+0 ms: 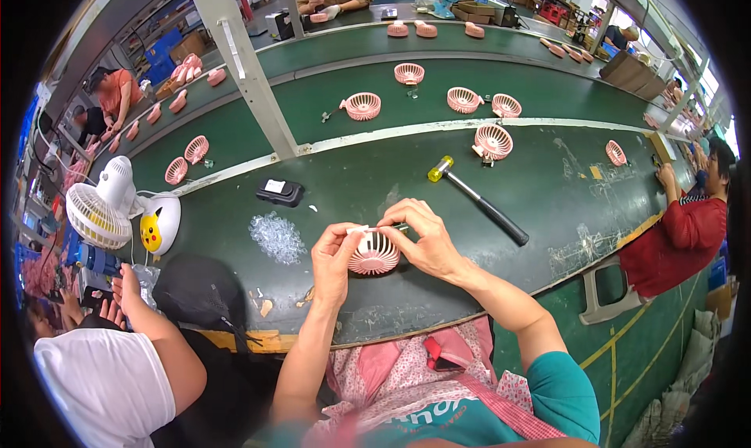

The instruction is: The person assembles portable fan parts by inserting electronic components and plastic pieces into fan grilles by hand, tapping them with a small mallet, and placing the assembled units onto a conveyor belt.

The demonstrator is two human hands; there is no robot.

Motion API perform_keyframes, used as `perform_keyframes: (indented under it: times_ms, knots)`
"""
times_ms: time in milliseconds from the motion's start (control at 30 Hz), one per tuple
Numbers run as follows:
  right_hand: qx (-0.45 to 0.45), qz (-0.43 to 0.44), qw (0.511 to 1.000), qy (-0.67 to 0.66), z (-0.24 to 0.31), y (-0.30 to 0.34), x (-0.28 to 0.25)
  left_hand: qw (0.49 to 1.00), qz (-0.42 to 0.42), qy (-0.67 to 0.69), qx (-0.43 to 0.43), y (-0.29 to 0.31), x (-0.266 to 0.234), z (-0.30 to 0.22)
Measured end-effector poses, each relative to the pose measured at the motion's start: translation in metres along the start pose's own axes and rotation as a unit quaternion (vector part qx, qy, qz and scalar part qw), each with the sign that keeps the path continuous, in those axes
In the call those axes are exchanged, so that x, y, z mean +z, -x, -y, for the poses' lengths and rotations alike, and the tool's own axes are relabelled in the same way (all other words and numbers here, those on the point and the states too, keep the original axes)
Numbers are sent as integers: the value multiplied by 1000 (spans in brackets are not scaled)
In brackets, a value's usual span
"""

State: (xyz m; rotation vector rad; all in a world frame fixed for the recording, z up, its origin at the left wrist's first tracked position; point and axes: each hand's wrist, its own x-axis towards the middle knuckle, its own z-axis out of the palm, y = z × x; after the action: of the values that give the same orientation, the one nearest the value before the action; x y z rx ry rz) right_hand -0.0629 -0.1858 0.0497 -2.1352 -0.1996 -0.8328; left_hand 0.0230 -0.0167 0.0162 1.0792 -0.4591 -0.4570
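Close to the bench's near edge, both my hands meet over a pink round fan housing (374,259) with ribbed sides. My left hand (332,254) is closed at its left rim, thumb and forefinger pinched together by a small pale piece (358,229). My right hand (426,241) grips the rim from the right, fingertips bent over the top, beside a small metal-looking part (402,227). What exactly lies under the fingertips is hidden. A heap of small clear plastic pieces (278,238) lies left of my hands. To their right rests a yellow-headed mallet (485,206) with a black grip.
A black case (280,191), a white desk fan (102,206) and a black bag (200,292) are on the left. Beyond a pale rail (391,133), several pink housings (362,106) lie on the green belt. Co-workers sit at left (102,378) and right (677,237).
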Motion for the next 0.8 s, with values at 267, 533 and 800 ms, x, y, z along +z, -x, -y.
perform_keyframes:
  times_ms: [267, 533, 800]
  knots:
    - [-35, -23, 998, 35, -3, 1, 4, 999, 18, 38, -35, 3, 3, 8]
    - [-34, -5, 999, 43, -5, 10, -3, 990, 23, -103, 90, 4, 12, 5]
    - [-96, -14, 992, 80, -13, 13, -1, 965, 5, -224, 133, 7, 10, 11]
